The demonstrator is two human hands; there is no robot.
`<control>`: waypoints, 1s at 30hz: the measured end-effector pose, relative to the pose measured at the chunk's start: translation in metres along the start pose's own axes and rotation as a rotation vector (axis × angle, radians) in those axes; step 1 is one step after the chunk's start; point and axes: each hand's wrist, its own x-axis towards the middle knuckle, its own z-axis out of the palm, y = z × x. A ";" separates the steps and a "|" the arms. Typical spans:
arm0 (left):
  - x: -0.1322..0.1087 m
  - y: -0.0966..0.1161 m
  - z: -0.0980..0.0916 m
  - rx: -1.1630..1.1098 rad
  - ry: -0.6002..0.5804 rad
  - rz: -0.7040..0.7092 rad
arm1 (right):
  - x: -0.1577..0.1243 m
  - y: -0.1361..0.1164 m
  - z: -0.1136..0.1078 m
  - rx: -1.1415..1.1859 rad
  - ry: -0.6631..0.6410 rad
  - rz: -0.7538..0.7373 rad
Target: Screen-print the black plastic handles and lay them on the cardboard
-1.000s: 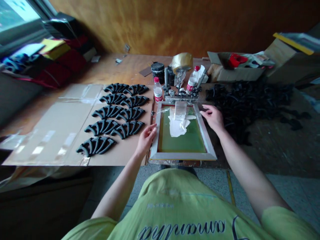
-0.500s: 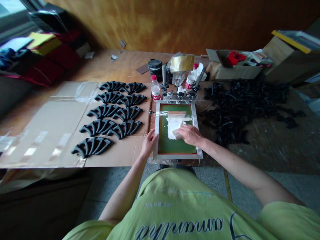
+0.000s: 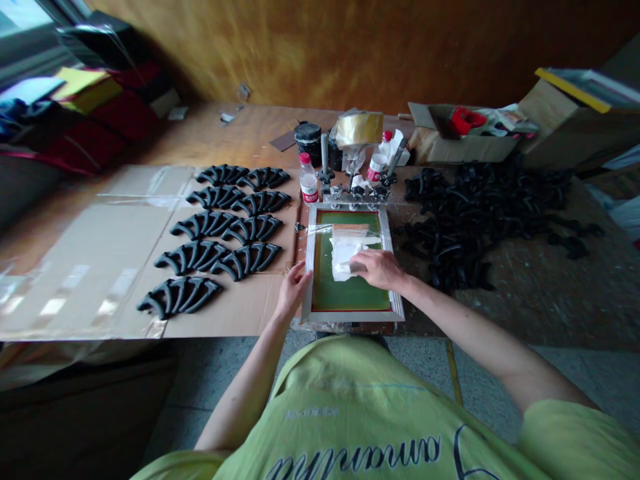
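In front of me lies a screen-printing frame (image 3: 397,308), metal-edged with a green mesh. White ink (image 3: 343,257) covers a patch in the middle of the mesh, below a brown strip (image 3: 350,229). My right hand (image 3: 379,268) is closed on a small flat scraper (image 3: 354,267), held against the ink's right edge. The scraper is partly hidden by the fingers. At the frame's left side, my left hand (image 3: 295,287) has its fingers curled at the metal edge. Behind the frame sits a metal hinge clamp (image 3: 357,192).
Black curved parts (image 3: 180,295) lie in fanned rows on a cardboard sheet (image 3: 115,247) to the left. A heap of black parts (image 3: 450,220) covers the right side. A red-capped bottle (image 3: 309,183), a black tub (image 3: 307,141) and an open carton (image 3: 467,148) stand behind.
The view has shifted slightly. My right hand stays at the ink with the scraper, its angle a little different. The left hand remains at the frame's left edge.
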 end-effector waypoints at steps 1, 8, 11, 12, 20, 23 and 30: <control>-0.002 0.005 0.000 -0.008 -0.005 -0.007 | 0.011 0.001 -0.007 0.007 0.032 0.058; -0.020 0.076 -0.001 -0.048 0.055 0.102 | 0.053 0.072 -0.073 0.047 0.405 0.375; -0.014 0.120 0.008 -0.133 0.089 0.244 | 0.022 0.114 -0.073 0.088 0.469 0.565; -0.009 0.135 0.012 -0.180 0.077 0.298 | 0.011 0.119 -0.064 0.100 0.410 0.595; 0.024 0.191 0.035 -0.281 0.043 0.417 | -0.015 0.044 0.041 -0.082 -0.015 0.389; -0.001 0.145 0.047 -0.240 0.017 0.215 | -0.009 0.016 0.043 -0.062 -0.007 0.526; -0.059 0.036 0.062 -0.247 -0.203 -0.347 | -0.018 -0.039 0.048 0.146 0.160 0.053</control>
